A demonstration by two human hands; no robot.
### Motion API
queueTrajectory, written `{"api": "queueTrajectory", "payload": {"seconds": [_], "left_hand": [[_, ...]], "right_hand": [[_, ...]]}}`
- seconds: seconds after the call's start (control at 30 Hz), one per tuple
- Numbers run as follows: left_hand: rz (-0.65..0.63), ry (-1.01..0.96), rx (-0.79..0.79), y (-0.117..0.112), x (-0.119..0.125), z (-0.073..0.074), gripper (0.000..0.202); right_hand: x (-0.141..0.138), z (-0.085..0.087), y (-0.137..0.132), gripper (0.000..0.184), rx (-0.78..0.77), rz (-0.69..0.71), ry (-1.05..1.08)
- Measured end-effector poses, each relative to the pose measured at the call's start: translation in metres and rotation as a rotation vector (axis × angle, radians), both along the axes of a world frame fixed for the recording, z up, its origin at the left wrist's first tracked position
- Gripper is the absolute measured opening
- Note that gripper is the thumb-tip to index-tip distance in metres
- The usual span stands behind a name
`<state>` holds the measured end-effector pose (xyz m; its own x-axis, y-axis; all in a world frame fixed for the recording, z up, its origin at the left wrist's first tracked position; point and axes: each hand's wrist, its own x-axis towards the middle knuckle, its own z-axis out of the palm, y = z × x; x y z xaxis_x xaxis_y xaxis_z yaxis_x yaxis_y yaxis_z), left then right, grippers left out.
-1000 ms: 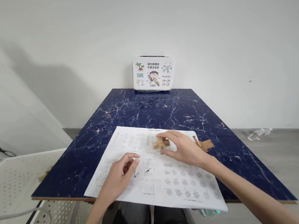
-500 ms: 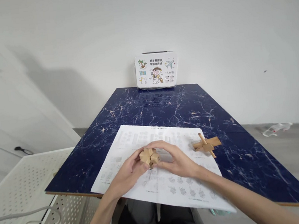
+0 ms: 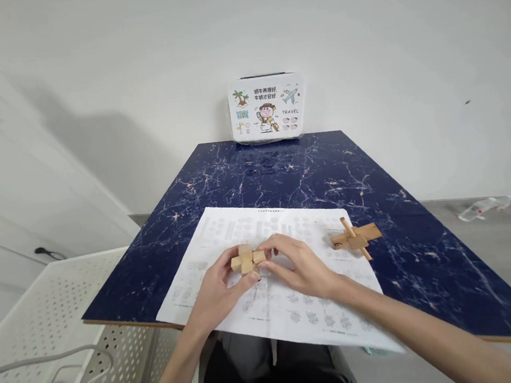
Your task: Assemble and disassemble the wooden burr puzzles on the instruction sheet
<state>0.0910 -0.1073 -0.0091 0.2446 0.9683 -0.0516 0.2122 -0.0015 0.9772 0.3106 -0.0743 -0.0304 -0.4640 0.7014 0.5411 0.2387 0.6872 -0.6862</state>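
Note:
Both hands hold a small pale wooden interlocking puzzle (image 3: 246,259) over a printed instruction sheet (image 3: 343,328). My left hand (image 3: 218,290) grips its left and near side, with the thumb along the front. From the right, my right hand (image 3: 297,266) pinches a block end of it between thumb and fingers. Square block ends face up in a cross-like shape; its underside is hidden. A second wooden puzzle (image 3: 356,240), darker, with flat pieces and a thin stick crossing through, lies at the sheet's right edge, apart from my hands.
The sheet lies on a dark blue marbled table (image 3: 272,177) and overhangs its front edge. A white box with cartoon prints (image 3: 265,108) stands at the back against the wall. A perforated white cart (image 3: 65,297) with a cable is at left. A clear plastic item (image 3: 485,207) lies on the floor.
The puzzle in my hands has been turned, so square block ends now face up in place of a star-like face. My right hand's fingers have drawn in to its right side.

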Motion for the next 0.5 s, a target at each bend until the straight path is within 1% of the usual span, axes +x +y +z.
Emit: {"api": "queueTrajectory", "payload": {"seconds": [0.13,0.2,0.23,0.3,0.37,0.4,0.43,0.5], "left_hand": [[-0.023,-0.052,0.018,0.000,-0.001,-0.001,0.062],[-0.033,-0.082,0.036,0.001,-0.002,-0.002,0.060],[-0.034,-0.093,0.042,0.002,-0.004,-0.003,0.058],[-0.034,-0.121,0.044,0.002,-0.006,-0.006,0.057],[-0.049,-0.166,0.028,0.002,-0.008,-0.009,0.061],[-0.060,-0.190,0.014,0.002,-0.009,-0.011,0.062],[-0.070,-0.209,-0.004,0.001,-0.010,-0.013,0.063],[-0.073,-0.232,-0.018,0.000,-0.011,-0.016,0.062]], "right_hand": [[-0.001,0.001,-0.001,0.012,-0.042,-0.006,0.014],[-0.001,0.003,-0.001,0.013,-0.063,0.006,0.034],[-0.001,0.004,-0.002,0.015,-0.070,0.020,0.044],[-0.001,0.005,-0.002,0.025,-0.066,0.055,0.058],[-0.001,0.006,-0.001,0.035,-0.039,0.074,0.066],[-0.002,0.006,-0.001,0.037,-0.023,0.080,0.064],[-0.002,0.005,-0.001,0.035,-0.008,0.087,0.059],[-0.003,0.004,0.000,0.027,0.015,0.099,0.035]]}}
